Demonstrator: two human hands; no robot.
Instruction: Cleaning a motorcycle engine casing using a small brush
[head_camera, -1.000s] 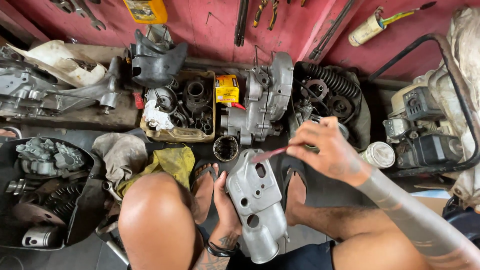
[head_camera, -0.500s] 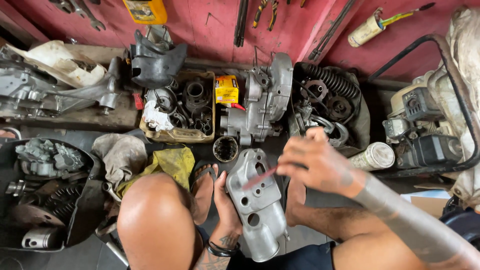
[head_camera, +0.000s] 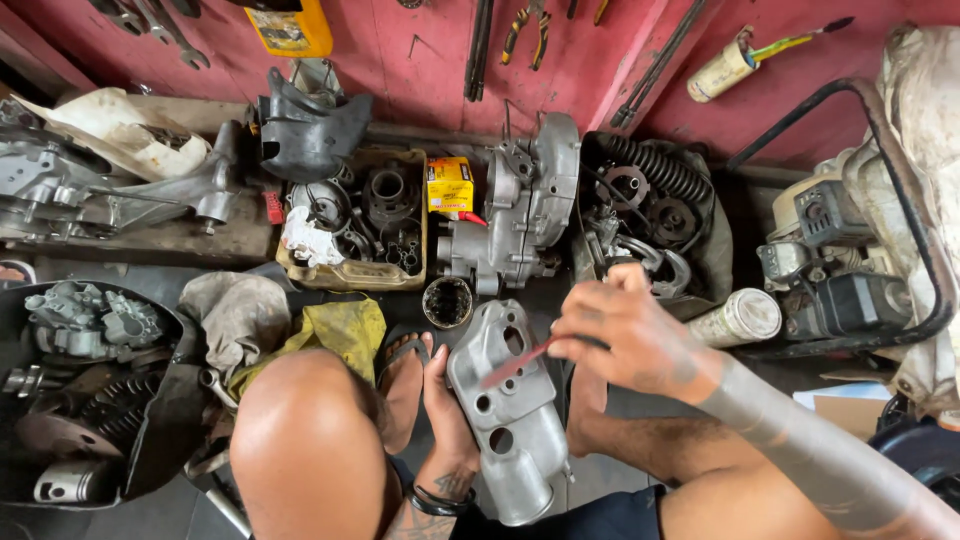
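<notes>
I sit on the floor with my knees up. My left hand (head_camera: 447, 410) grips the left edge of a grey metal engine cover (head_camera: 505, 420) and holds it upright between my legs. My right hand (head_camera: 630, 335) is closed on a thin red-handled tool (head_camera: 520, 362), probably a small brush. Its tip rests on the cover's upper face, near one of the round holes. A small round tin (head_camera: 447, 301) of dark liquid stands on the floor just above the cover.
An engine casing (head_camera: 525, 215) stands behind the cover. A tray of dark engine parts (head_camera: 350, 225) and a yellow box (head_camera: 449, 183) lie to its left. Rags (head_camera: 330, 330) are by my left knee, a black bin of parts (head_camera: 90, 390) at far left, a generator (head_camera: 860, 270) at right.
My right hand has come down and to the left, from above the cover to its face, bringing the red tool's tip onto the metal. The left hand and the cover stay put.
</notes>
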